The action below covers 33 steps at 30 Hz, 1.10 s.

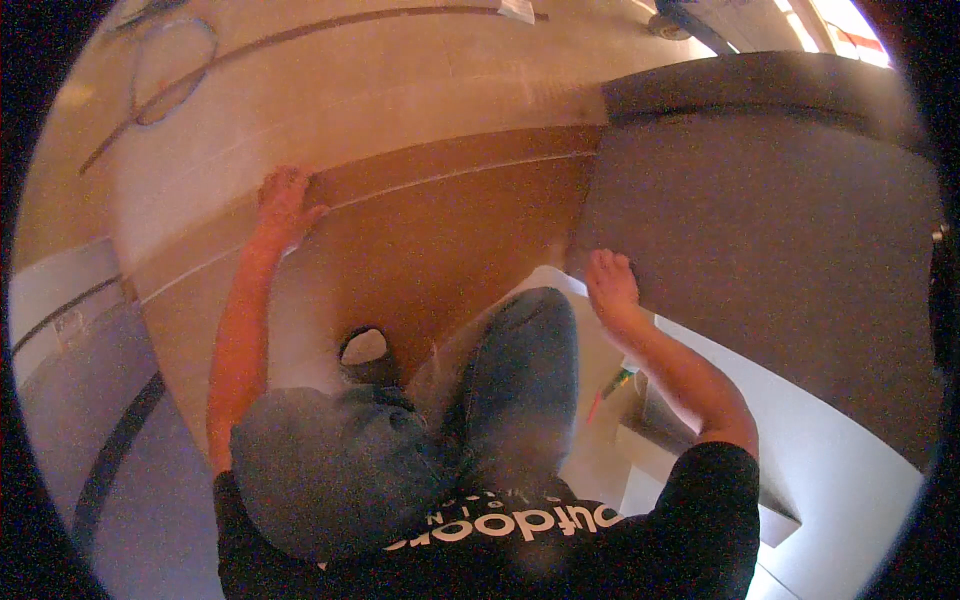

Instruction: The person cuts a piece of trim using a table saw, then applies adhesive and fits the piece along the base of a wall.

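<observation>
My left hand point(287, 205) is at the far edge of a large brown board point(460, 220), which looks like cardboard. Its fingers bend over the edge strip, and the thumb sticks out on the near side. A thin pale line runs along the board, parallel to that edge. On the right, the curled fingers of my right hand point(612, 283) are at the near left edge of a dark grey panel point(760, 220); the fingertips are hidden. This panel borders the right end of the brown board. My bent knees and one dark shoe point(368, 352) are between my arms.
A small green and red tool point(612, 388) lies by my right forearm, near a pale box-like piece point(655, 440). A white surface point(800, 400) runs under the grey panel. Beyond the board, a long dark strip point(330, 22) and a loop of cord point(175, 75) lie on the floor.
</observation>
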Available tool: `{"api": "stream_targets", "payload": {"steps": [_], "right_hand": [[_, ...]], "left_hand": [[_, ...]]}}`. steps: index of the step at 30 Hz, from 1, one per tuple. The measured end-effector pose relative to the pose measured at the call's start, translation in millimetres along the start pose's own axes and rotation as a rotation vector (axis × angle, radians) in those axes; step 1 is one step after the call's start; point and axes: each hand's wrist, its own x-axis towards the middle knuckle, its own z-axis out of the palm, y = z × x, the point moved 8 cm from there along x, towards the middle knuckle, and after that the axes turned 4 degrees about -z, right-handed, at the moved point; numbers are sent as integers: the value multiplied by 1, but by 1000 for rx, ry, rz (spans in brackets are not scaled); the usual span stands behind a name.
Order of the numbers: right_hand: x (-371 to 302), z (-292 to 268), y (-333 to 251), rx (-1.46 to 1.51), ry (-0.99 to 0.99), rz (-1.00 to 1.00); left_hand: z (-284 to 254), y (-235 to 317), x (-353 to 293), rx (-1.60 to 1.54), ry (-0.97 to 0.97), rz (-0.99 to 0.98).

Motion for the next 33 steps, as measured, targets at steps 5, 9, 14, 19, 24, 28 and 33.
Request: {"api": "stream_targets", "payload": {"steps": [5,9,14,19,24,28,33], "right_hand": [[-51,78,64,-57,240,-38],[-51,74,77,-4,354,-138],[-88,77,85,-129,181,-144],[-15,6,77,307,-91,43],[124,-150,115,704,671,125],[172,-202,113,570,931,15],[204,-231,89,635,998,-80]], "left_hand": [[6,44,47,9,-68,50],[5,36,19,45,-94,121],[-6,43,38,23,-57,168],[-31,45,16,12,-84,75],[-32,59,32,71,138,175],[-55,68,28,-16,69,158],[-90,37,5,47,-81,-38]]}}
